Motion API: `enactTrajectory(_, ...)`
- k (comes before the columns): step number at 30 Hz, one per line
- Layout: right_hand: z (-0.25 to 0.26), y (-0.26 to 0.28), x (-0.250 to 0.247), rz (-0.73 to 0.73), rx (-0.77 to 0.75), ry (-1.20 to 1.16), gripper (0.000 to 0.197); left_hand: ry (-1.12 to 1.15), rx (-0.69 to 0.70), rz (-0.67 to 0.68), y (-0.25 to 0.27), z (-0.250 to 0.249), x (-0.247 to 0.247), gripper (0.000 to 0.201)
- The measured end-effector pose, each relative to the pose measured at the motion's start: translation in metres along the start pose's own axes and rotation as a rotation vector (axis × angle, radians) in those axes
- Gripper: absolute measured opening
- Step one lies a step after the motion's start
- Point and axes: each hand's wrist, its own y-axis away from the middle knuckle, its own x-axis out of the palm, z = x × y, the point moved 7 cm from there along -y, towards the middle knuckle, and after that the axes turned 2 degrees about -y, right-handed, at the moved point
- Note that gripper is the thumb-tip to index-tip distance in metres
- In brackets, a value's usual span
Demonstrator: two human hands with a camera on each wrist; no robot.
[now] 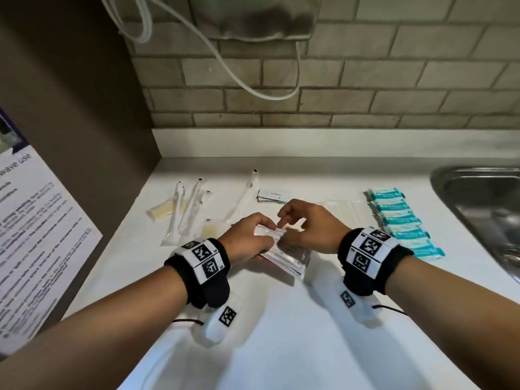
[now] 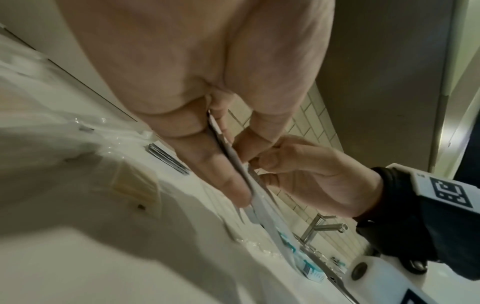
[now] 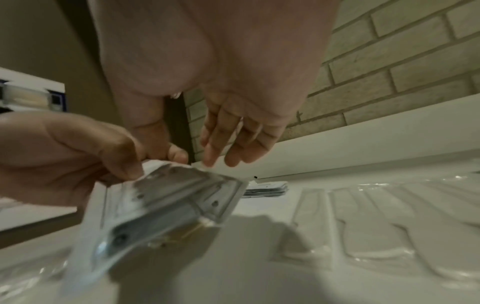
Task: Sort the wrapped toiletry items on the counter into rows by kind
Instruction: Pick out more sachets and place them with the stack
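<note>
Both hands meet over the middle of the white counter (image 1: 281,333). My left hand (image 1: 253,237) (image 2: 239,164) grips a small stack of flat clear-wrapped packets (image 1: 287,257) (image 2: 250,185) (image 3: 168,205), held tilted just above the surface. My right hand (image 1: 304,223) (image 3: 192,158) pinches the stack's top edge between thumb and forefinger, its other fingers spread loosely. Wrapped toothbrushes (image 1: 191,204) and yellowish combs (image 1: 160,212) lie at the left. A row of teal soap bars (image 1: 402,220) lies at the right. Clear white-filled packets (image 1: 343,209) (image 3: 389,226) lie between hands and soaps.
A thin stack of white cards (image 1: 270,197) (image 3: 267,188) lies behind the hands. A steel sink (image 1: 478,198) is set in at the far right, with its tap (image 2: 322,224) beyond. A brown side panel with a poster (image 1: 36,235) closes the left. A white cable (image 1: 253,83) hangs on the brick wall.
</note>
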Motion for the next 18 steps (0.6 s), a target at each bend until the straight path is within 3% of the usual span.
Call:
enactTrajectory(3,-0.004,0.013,0.01,0.146,0.067,0.266,0.095,0.04,0.059,-0.002,0.005,-0.001,0.002,0.041)
enactTrajectory(5,-0.004,0.016,0.016,0.193,0.096,0.45,0.103,0.051,0.097,0.051,0.006,0.0,0.007,0.052)
enactTrajectory(7,-0.004,0.013,0.018,0.182,0.071,0.577,0.084,0.059,0.126,0.094,0.011,0.0,0.013,0.055)
enactTrajectory(9,-0.006,0.012,0.022,0.196,0.061,0.612,0.051,0.005,0.177,0.096,0.017,-0.001,0.018,0.048)
enactTrajectory(12,-0.009,0.015,0.033,0.245,0.028,0.659,0.029,-0.286,0.252,0.061,0.02,-0.003,0.017,0.031)
enactTrajectory(15,-0.01,0.016,0.046,0.236,-0.08,0.784,0.031,-0.584,0.225,0.056,0.018,0.0,0.016,0.02)
enactTrajectory(18,-0.018,0.014,0.054,0.227,-0.082,0.787,0.038,-0.833,0.2,0.108,0.022,0.005,0.024,0.018)
